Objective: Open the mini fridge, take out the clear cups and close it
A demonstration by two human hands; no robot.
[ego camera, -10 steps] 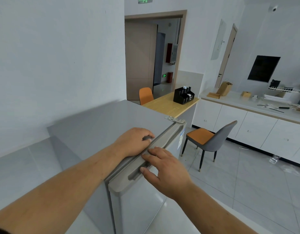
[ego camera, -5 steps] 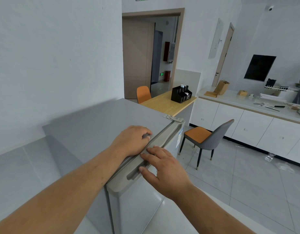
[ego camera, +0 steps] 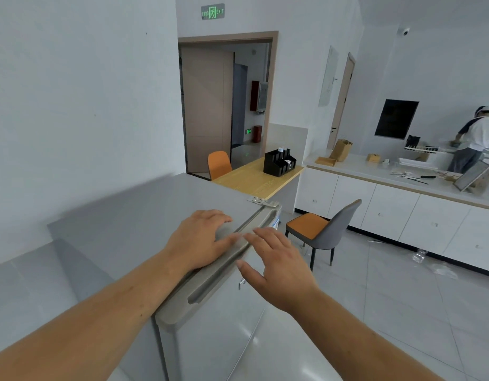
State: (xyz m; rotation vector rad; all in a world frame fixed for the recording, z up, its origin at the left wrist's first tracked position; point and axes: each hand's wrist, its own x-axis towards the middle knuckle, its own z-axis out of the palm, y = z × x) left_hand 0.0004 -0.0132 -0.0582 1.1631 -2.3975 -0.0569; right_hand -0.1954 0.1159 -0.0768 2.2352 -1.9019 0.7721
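Note:
A grey mini fridge [ego camera: 133,218] stands against the left wall, seen from above, with its door [ego camera: 218,331] shut. My left hand [ego camera: 199,240] lies palm down on the fridge's top at the front edge, fingers curled over the grey handle strip [ego camera: 227,259]. My right hand [ego camera: 276,259] hovers just off the door's top edge, fingers spread, holding nothing. No clear cups are visible; the fridge's inside is hidden.
Beyond the fridge is a wooden table [ego camera: 254,178] with a black organizer [ego camera: 279,162] and an orange chair [ego camera: 218,163]. A grey and orange chair [ego camera: 323,229] stands on the tiled floor to the right. A person [ego camera: 477,141] works at the white counter [ego camera: 402,177].
My right hand has lifted off the handle strip and spread its fingers. The view has tilted up and right, bringing a person at the counter into sight. My left hand stays put.

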